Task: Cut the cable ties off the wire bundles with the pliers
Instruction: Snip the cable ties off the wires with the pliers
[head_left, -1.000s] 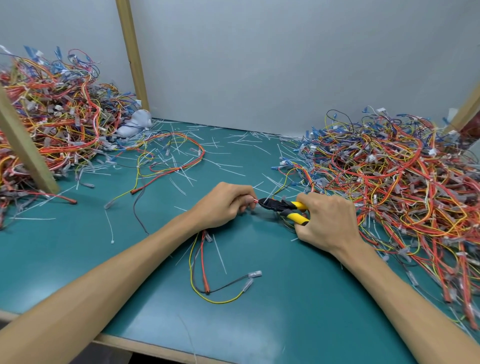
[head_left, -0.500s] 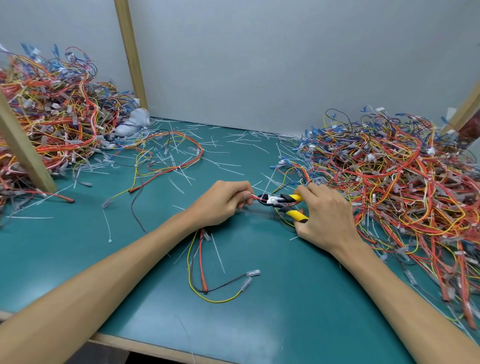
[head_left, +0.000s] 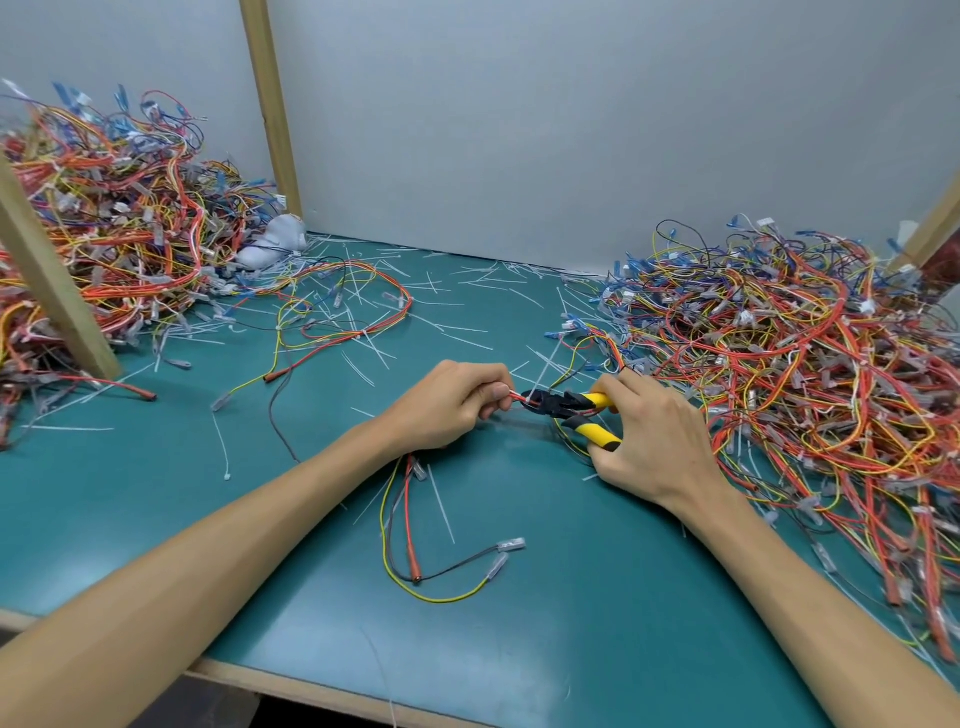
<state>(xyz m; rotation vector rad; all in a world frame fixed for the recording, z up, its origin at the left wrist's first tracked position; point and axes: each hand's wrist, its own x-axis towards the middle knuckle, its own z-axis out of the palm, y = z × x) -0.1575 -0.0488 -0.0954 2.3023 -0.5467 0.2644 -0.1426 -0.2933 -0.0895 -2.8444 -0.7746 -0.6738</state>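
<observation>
Teal counter (head_left: 571, 597) runs along the near edge, and on it trail the loose ends of a wire bundle (head_left: 410, 519): yellow, red and black leads with clear plugs at the tips. They lead up under the left hand (head_left: 447, 405), whose fingers (head_left: 493, 391) are curled tight, pinching the bundle just short of the pliers (head_left: 558, 405). The right hand (head_left: 649, 441) is wrapped round the yellow handles, which stand apart, so the black jaws look parted around the red wires, where a small white cable tie (head_left: 531, 400) seems to sit; it is too small to be sure the blades are on the tie alone.

By my reading, the step in hand is lining up a cut, with the squeeze not yet made. The next move calls for the blades to catch only the tie, not the wire, then a firm close of the handles while the left hand keeps the bundle taut.

Farther off, cut ties (head_left: 363, 312) litter the counter. A wire pile (head_left: 805, 364) lies just beside the right hand, another heap (head_left: 114, 218) to the far left, against a grey wall (head_left: 571, 130).
</observation>
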